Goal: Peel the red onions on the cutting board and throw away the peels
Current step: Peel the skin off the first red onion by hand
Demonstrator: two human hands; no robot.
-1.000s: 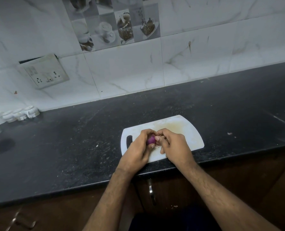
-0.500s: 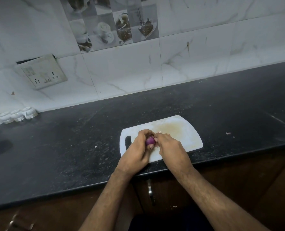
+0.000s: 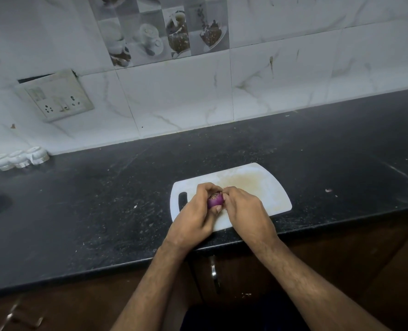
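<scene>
Purple and glossy, a small red onion sat cupped between a person's two bare hands above the near left part of a white plastic cutting board, its root end turned up toward the camera. The left hand wrapped around the bulb from the side and below, while the right hand pinched at its top edge, apparently picking at skin, though any loose peel was too small to make out. The step looked best done with the left hand steadying and turning the onion as the right drew skin down from the root, keeping scraps over the board. The board lay close to the front edge of the dark stone counter, so dropped peel could slip to the floor; open counter stretched to the left and behind, and no bin was in sight.
</scene>
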